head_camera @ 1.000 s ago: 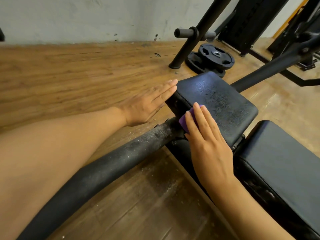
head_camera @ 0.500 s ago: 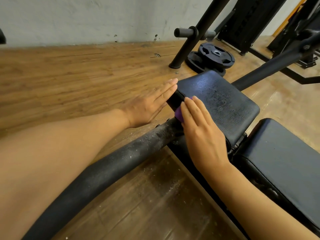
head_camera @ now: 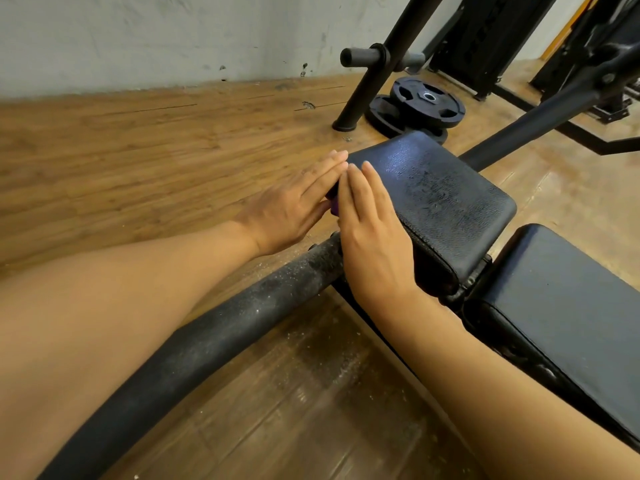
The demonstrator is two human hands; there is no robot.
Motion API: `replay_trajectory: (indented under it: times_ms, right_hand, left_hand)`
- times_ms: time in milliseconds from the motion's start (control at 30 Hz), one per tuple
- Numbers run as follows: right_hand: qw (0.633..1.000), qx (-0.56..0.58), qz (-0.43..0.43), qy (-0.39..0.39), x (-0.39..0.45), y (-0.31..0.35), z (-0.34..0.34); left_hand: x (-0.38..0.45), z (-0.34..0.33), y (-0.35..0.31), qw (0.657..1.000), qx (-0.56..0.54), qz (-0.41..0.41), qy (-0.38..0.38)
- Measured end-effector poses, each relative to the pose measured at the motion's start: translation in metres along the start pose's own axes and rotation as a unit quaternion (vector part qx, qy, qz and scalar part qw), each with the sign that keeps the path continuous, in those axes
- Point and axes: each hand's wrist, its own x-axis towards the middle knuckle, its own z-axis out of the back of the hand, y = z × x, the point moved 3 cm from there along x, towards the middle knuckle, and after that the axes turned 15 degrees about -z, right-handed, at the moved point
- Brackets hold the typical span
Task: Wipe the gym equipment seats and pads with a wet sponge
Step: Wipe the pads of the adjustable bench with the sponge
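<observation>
Black textured vinyl seat pad (head_camera: 436, 195), square-ish, glistening with wet streaks on its upper face; taken as the landmark. Right hand (head_camera: 375, 244) lies flat over the pad's near-left edge, fingers straight and together, palm down, pressing onto the purple sponge (head_camera: 334, 206). Only a small sliver of that sponge shows, at the pad's left edge, between the two hands; most of it is hidden under the right fingers. Left hand (head_camera: 294, 206) is just left of the pad, fingers extended and close together, fingertips at the pad's left corner and touching or nearly touching the right fingertips; whether the left hand contacts the sponge cannot be told. Both hands flat, neither curled.

Long black padded backrest (head_camera: 568, 317) sits to the right of the seat pad, separated by a narrow gap with a metal bracket. Dusty black foam-covered bar (head_camera: 207, 344) runs from under the pad's near-left side down toward the lower left. Beyond the pad, a stack of black weight plates (head_camera: 427, 102) lies on the brown wood-plank floor (head_camera: 138, 150), beside a slanted black steel upright (head_camera: 384, 64) with a horizontal peg. Grey plaster wall (head_camera: 156, 36) behind. Floor near the pad's underside is speckled with white grit.
</observation>
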Motion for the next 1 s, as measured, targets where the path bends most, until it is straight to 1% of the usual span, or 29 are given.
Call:
replay_trajectory:
  times_ms: [67, 133, 200, 233, 367, 500, 667, 733, 833, 933, 1000]
  right_hand:
    - [1.000, 0.001, 0.009, 0.026, -0.002, 0.003, 0.001]
    - [0.999, -0.006, 0.019, 0.025, -0.016, -0.008, 0.011]
    - [0.999, -0.032, 0.018, 0.013, -0.037, -0.026, 0.026]
    - [0.999, -0.047, 0.015, 0.019, -0.047, -0.036, 0.033]
    - [0.995, -0.073, -0.044, 0.043, -0.072, -0.057, 0.049]
    - [0.994, -0.065, -0.084, -0.003, -0.066, -0.050, 0.036]
    - [0.993, -0.061, -0.096, -0.037, -0.031, -0.036, 0.023]
    - [0.994, -0.046, -0.093, -0.044, -0.019, -0.031, 0.019]
    - [0.997, -0.022, -0.067, -0.012, -0.025, -0.036, 0.022]
    - [0.998, -0.044, -0.035, 0.009, -0.050, -0.052, 0.037]
    - [0.998, -0.054, -0.033, 0.017, -0.064, -0.060, 0.050]
  left_hand:
    - [0.000, 0.001, -0.002, 1.000, 0.002, 0.001, -0.005]
    - [0.000, 0.001, -0.007, 1.000, 0.010, 0.011, -0.010]
    - [0.002, 0.000, -0.011, 0.999, 0.022, 0.022, -0.017]
    - [0.003, 0.000, -0.014, 0.999, 0.025, 0.032, -0.021]
    - [0.008, -0.002, -0.023, 0.996, 0.014, 0.079, -0.027]
    - [0.013, -0.002, -0.031, 0.995, 0.018, 0.097, -0.026]
    - [0.014, -0.004, -0.035, 0.996, 0.035, 0.081, -0.021]
    - [0.014, -0.003, -0.036, 0.996, 0.041, 0.070, -0.025]
    - [0.014, -0.003, -0.037, 0.997, 0.046, 0.058, -0.022]
    - [0.017, -0.002, -0.042, 0.996, 0.070, 0.058, -0.021]
    - [0.022, -0.002, -0.045, 0.993, 0.092, 0.066, -0.034]
